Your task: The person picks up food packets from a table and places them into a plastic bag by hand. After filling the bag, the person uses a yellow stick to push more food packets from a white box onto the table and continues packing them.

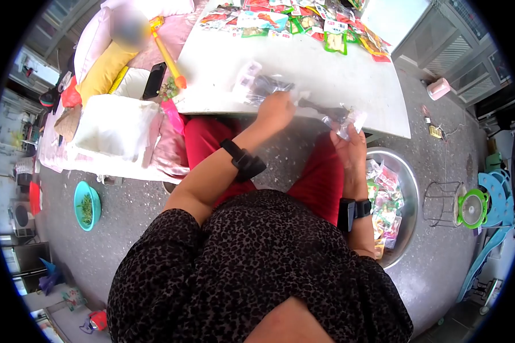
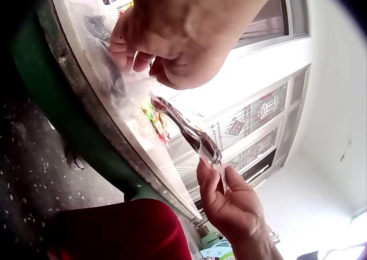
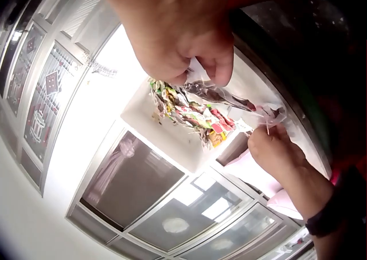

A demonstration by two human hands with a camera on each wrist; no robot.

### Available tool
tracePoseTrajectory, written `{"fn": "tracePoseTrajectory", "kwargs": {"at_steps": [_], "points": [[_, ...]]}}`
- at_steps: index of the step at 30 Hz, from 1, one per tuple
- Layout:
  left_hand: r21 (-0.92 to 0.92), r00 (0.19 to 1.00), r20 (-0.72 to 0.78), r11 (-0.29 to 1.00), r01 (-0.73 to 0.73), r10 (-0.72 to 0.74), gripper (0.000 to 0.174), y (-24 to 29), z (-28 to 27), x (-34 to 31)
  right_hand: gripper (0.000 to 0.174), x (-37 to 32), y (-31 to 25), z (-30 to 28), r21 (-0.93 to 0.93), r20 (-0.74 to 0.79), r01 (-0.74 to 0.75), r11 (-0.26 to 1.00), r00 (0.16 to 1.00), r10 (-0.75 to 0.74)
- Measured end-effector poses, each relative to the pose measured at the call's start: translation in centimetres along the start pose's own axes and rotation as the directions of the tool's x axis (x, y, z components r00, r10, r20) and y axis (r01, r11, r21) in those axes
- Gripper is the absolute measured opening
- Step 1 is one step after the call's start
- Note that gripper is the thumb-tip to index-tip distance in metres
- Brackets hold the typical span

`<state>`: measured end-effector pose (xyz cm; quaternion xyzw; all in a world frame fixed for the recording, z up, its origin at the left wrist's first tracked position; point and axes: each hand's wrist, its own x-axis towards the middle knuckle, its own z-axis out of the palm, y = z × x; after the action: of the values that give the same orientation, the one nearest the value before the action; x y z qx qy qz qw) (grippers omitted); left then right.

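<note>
My right hand [image 1: 350,150] pinches one end of a clear packet [image 2: 189,131] with a long, dark item inside; the packet slants between the two hands above the table edge. In the right wrist view my right hand [image 3: 183,39] has thumb and fingers closed on the packet's clear end. My left hand [image 1: 276,111], fingers curled, grips the edge of a clear plastic bag [image 3: 269,114] beside the packet's other end. Dark contents show through the plastic bags [image 1: 263,86] on the table. In the left wrist view my left hand [image 2: 178,39] partly covers them.
Colourful packets [image 1: 312,23] are heaped along the far side of the white table [image 1: 212,74]. A metal basin [image 1: 409,200] of packets stands on the floor at right. At left are a white-lined box [image 1: 111,128], a black phone [image 1: 154,81] and a teal basin [image 1: 94,200].
</note>
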<state>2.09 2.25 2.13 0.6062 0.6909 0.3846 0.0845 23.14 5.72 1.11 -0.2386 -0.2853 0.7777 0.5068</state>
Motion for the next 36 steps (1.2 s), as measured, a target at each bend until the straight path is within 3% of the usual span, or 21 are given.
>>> {"fn": "tracePoseTrajectory", "kwargs": {"at_steps": [4,7,10,12,13,16,17,20,21,22,24,27,30,32,34,36], "points": [[-0.045,1.000,-0.027,0.999,0.000,-0.001,0.013,0.6,-0.8,-0.3,0.020,0.4,0.3,0.8,0.087,-0.001,-0.077,0.993,0.997,0.077],[-0.011,0.993,-0.078,0.996,-0.088,0.087,0.009,0.6,-0.7,-0.2,0.021,1.0,0.9,0.2,0.112,0.004,-0.117,0.987,0.993,0.117],[0.115,0.945,-0.171,0.958,-0.262,0.278,0.007,0.9,-0.8,-0.1,0.021,1.1,1.5,0.8,0.120,-0.005,-0.144,0.982,0.989,0.146],[0.170,0.941,-0.150,0.946,-0.276,0.302,0.007,1.2,-1.0,0.0,0.022,1.0,2.2,1.8,0.130,-0.017,-0.163,0.978,0.986,0.167],[0.197,0.940,-0.139,0.939,-0.284,0.313,0.008,1.3,-1.0,0.0,0.022,1.5,3.0,1.6,0.224,0.010,-0.206,0.953,0.978,0.209],[0.221,0.905,-0.190,0.915,-0.338,0.380,0.008,1.6,-0.8,-0.1,0.022,2.0,4.3,3.0,0.417,-0.106,-0.219,0.882,0.952,0.286],[0.228,0.897,-0.202,0.910,-0.347,0.393,0.008,1.6,-0.8,-0.1,0.021,2.4,5.0,3.0,0.418,-0.042,-0.241,0.876,0.958,0.283],[0.238,0.881,-0.237,0.903,-0.357,0.410,0.008,1.7,-0.6,-0.4,0.020,2.1,5.1,5.9,0.120,0.005,-0.189,0.975,0.982,0.190],[0.234,0.879,-0.249,0.906,-0.352,0.406,0.008,1.8,-0.6,-0.5,0.020,2.4,5.6,5.7,-0.185,0.067,-0.121,0.975,0.989,0.135],[0.231,0.878,-0.261,0.909,-0.347,0.401,0.007,1.8,-0.7,-0.5,0.020,2.6,5.9,5.6,-0.463,0.129,-0.011,0.886,0.988,0.080],[0.214,0.895,-0.198,0.909,-0.358,0.399,0.007,1.6,-0.9,-0.6,0.020,3.0,5.1,5.7,-0.611,0.003,-0.246,0.752,0.950,0.313],[0.196,0.891,-0.180,0.903,-0.382,0.416,0.006,1.4,-1.1,-0.7,0.019,3.8,3.6,5.5,-0.715,-0.003,-0.330,0.617,0.883,0.469],[0.132,0.888,-0.220,0.914,-0.384,0.405,0.006,1.8,-0.8,-0.9,0.016,3.2,4.1,6.4,-0.633,0.049,-0.300,0.713,0.904,0.424],[0.101,0.875,-0.248,0.909,-0.404,0.416,0.007,1.8,-0.6,-0.9,0.014,4.1,8.0,5.1,-0.709,0.168,0.088,0.700,0.985,0.047],[0.097,0.846,-0.272,0.888,-0.449,0.457,0.008,1.2,-0.2,-0.8,0.012,5.9,11.2,3.1,-0.678,0.224,0.251,0.691,0.966,-0.131],[0.098,0.905,-0.150,0.917,-0.387,0.398,0.008,0.9,-0.5,-0.7,0.011,7.8,13.0,1.9,-0.572,0.191,0.199,0.796,0.976,-0.107]]}}
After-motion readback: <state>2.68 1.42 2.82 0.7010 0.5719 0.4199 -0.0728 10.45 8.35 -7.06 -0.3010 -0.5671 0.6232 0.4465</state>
